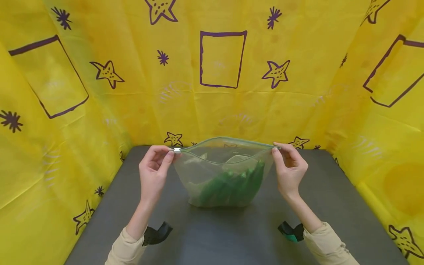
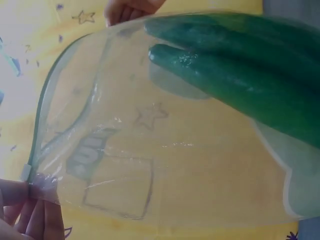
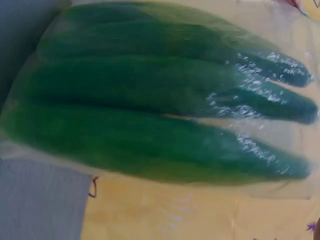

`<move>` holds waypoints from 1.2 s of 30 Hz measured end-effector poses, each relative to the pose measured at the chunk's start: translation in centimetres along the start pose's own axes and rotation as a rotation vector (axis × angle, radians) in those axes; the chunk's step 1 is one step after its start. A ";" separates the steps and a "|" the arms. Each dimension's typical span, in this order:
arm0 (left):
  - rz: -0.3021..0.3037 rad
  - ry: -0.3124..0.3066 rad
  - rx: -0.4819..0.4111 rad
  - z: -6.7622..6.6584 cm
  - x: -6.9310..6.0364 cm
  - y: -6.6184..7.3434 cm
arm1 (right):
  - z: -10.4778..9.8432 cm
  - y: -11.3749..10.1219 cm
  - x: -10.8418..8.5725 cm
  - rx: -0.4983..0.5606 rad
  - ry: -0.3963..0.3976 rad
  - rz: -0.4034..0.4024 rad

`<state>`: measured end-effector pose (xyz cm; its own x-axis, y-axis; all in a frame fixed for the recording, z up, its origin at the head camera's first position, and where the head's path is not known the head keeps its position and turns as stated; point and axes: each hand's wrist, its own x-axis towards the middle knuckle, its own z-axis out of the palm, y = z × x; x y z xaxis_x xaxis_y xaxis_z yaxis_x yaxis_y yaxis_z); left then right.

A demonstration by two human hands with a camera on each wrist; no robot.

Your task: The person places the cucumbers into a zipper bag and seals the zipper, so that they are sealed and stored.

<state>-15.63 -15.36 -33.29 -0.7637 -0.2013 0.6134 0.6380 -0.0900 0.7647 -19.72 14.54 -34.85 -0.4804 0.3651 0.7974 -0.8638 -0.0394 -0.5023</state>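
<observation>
A translucent slider zip bag (image 1: 205,171) stands on the table, its mouth gaping between green rims. Inside lie several long green cucumbers (image 1: 232,187), blurred by the plastic; the right wrist view shows these cucumbers (image 3: 150,145) side by side. My left hand (image 1: 153,171) pinches the top left corner beside the white slider (image 1: 177,150), which the left wrist view also shows as a pale slider (image 2: 26,172) at the bag's edge. At the opposite top corner, my right hand (image 1: 291,169) pinches the rim between thumb and fingers.
The dark grey table (image 1: 212,239) runs beneath the bag. Yellow cloth (image 1: 222,106) printed with purple stars and frames surrounds it at the back and both sides. Dark curved pieces (image 1: 158,233) sit by both wrists.
</observation>
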 end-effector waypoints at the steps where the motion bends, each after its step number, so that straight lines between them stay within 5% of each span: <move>1: 0.004 -0.003 0.006 0.2 0.0 -0.1 | 0.3 -0.2 0.2 -0.037 0.009 -0.029; 7: 0.038 -0.012 0.031 1.2 -0.3 -0.4 | 4.1 -2.7 1.5 -0.331 0.101 -0.368; 10: 0.043 -0.006 0.049 1.8 -0.5 -0.5 | 6.2 -4.7 1.6 -0.424 -0.085 -0.422; 15: 0.054 0.009 0.049 3.0 -0.5 -0.6 | 9.1 -8.1 1.5 -0.574 -0.644 -0.210; 19: 0.078 0.024 0.042 3.6 -0.5 -0.8 | 11.2 -8.3 1.6 -0.652 -0.911 -0.079; 27: 0.059 0.064 0.021 4.0 -0.4 -1.1 | 12.8 -5.7 2.2 -0.677 -1.040 0.065; 36: 0.047 0.083 0.053 4.4 0.3 -1.0 | 12.7 -4.8 2.9 -0.622 -1.015 0.134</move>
<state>-16.94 -11.06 -33.01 -0.7206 -0.2842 0.6324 0.6655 -0.0276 0.7459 -18.93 3.99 -25.87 -0.7034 -0.5188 0.4859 -0.7104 0.5376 -0.4542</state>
